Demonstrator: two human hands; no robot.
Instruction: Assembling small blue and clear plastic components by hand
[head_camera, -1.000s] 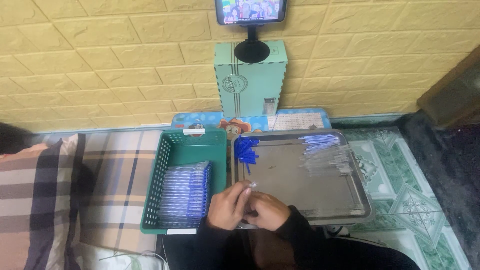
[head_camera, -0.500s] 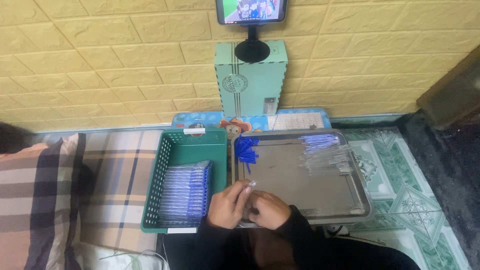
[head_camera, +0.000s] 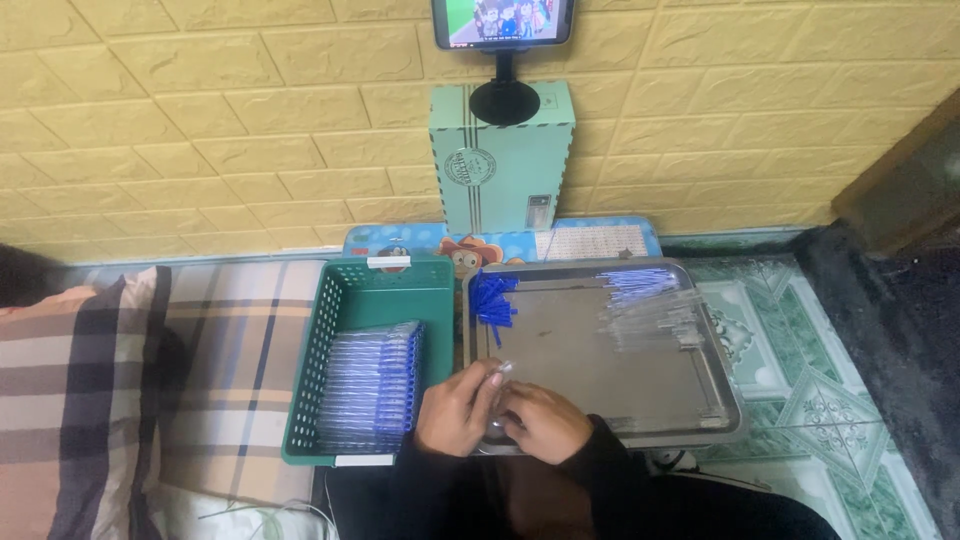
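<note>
My left hand (head_camera: 458, 408) and my right hand (head_camera: 545, 420) are pressed together over the near left corner of a metal tray (head_camera: 655, 405). Both pinch a thin clear pen barrel (head_camera: 501, 370) whose tip pokes up between the fingers. On the tray lie a heap of blue caps (head_camera: 493, 297) at the far left, blue refills (head_camera: 640, 283) at the far side and clear barrels (head_camera: 655, 322) beside them. To the left stands a green plastic basket (head_camera: 368, 291) with a stack of finished blue pens (head_camera: 372, 387).
A teal box (head_camera: 503, 175) stands against the yellow brick-pattern wall, with a phone on a stand (head_camera: 503, 24) on top. A checked blanket (head_camera: 215, 375) and a pillow (head_camera: 65, 410) lie at the left. A green patterned mat (head_camera: 830, 400) is at the right.
</note>
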